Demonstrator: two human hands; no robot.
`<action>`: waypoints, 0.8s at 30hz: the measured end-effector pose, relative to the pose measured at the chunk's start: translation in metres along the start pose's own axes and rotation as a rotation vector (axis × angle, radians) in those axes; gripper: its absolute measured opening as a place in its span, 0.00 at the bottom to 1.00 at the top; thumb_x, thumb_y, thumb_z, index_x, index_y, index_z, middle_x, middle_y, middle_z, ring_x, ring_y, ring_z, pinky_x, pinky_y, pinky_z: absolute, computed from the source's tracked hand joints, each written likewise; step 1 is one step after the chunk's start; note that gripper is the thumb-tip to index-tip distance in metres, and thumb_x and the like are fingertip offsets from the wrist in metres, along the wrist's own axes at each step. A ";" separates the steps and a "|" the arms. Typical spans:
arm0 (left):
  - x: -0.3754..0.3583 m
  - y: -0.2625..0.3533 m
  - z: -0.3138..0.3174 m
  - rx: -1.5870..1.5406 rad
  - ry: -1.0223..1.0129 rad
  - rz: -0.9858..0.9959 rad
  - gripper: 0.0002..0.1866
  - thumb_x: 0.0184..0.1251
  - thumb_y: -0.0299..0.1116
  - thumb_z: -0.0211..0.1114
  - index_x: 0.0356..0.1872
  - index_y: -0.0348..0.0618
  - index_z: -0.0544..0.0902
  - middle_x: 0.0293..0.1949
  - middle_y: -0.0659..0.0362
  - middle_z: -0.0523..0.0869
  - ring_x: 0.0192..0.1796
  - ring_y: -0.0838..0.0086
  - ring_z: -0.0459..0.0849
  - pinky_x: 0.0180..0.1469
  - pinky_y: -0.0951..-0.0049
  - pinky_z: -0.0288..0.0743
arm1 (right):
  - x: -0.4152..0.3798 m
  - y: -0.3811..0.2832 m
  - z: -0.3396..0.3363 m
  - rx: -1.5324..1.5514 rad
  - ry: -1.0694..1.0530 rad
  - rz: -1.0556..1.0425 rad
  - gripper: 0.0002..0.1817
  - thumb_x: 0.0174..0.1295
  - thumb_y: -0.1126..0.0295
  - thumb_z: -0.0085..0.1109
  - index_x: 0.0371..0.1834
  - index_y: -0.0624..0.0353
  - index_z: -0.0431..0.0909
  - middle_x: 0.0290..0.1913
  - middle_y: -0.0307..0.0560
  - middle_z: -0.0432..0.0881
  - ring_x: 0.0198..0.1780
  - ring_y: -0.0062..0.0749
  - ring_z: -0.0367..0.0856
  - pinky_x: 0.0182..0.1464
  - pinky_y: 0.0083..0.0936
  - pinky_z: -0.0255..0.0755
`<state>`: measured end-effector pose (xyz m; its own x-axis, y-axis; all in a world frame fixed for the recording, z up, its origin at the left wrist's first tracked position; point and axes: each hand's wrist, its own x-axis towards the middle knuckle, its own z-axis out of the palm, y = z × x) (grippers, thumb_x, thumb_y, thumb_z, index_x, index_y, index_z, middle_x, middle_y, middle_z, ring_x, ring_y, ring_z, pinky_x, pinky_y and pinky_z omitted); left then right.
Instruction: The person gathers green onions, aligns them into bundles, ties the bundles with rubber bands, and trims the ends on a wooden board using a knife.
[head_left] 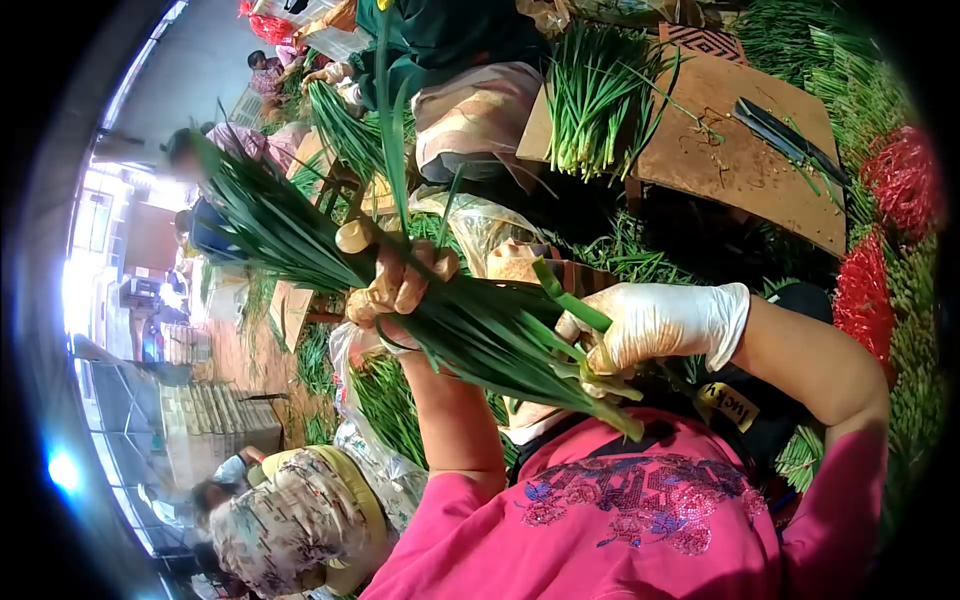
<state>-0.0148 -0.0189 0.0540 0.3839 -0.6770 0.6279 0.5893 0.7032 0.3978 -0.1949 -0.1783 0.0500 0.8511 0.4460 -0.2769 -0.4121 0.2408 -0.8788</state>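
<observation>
A long bundle of green leafy stalks (490,325) lies across the front of my body, its leaves fanning out to the upper left. My left hand (400,275), in a stained glove, is wrapped round the middle of the bundle. Near the pale stem ends, my right hand (650,325) in a white glove has its fingers closed on the stalks. One broad cut leaf (572,298) sticks up beside its fingers. Some leaves hide parts of my left hand's fingers.
Across from me a person in a dark green top (450,40) sits by a wooden board (740,150) bearing stalks (600,100) and a dark blade-like tool (785,140). Red string bundles (862,300) lie at the right. Another person in a patterned top (290,520) is at lower left.
</observation>
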 end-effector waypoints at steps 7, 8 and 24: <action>0.007 -0.012 0.015 0.232 0.183 -0.018 0.28 0.43 0.27 0.60 0.53 0.46 0.70 0.19 0.64 0.68 0.24 0.76 0.69 0.37 0.70 0.71 | -0.011 0.016 -0.012 -0.533 0.583 -0.358 0.12 0.50 0.69 0.60 0.38 0.62 0.77 0.24 0.42 0.78 0.25 0.24 0.77 0.32 0.22 0.72; 0.004 -0.016 0.017 0.263 0.256 -0.005 0.28 0.44 0.27 0.59 0.53 0.47 0.70 0.20 0.64 0.68 0.25 0.75 0.69 0.37 0.69 0.71 | -0.010 0.019 -0.020 -0.883 0.693 -0.613 0.10 0.48 0.70 0.61 0.33 0.62 0.77 0.27 0.47 0.78 0.32 0.37 0.80 0.36 0.28 0.73; -0.020 -0.019 -0.003 0.063 0.211 0.114 0.20 0.62 0.32 0.60 0.54 0.49 0.68 0.26 0.71 0.72 0.30 0.84 0.76 0.49 0.65 0.66 | -0.022 0.037 -0.024 0.318 0.232 -0.348 0.30 0.60 0.49 0.53 0.45 0.71 0.77 0.36 0.57 0.82 0.35 0.31 0.81 0.34 0.21 0.75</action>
<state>-0.0316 -0.0198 0.0321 0.5892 -0.6180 0.5204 0.4905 0.7855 0.3774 -0.2206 -0.1995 0.0147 0.9900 0.0995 -0.1003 -0.1402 0.6069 -0.7823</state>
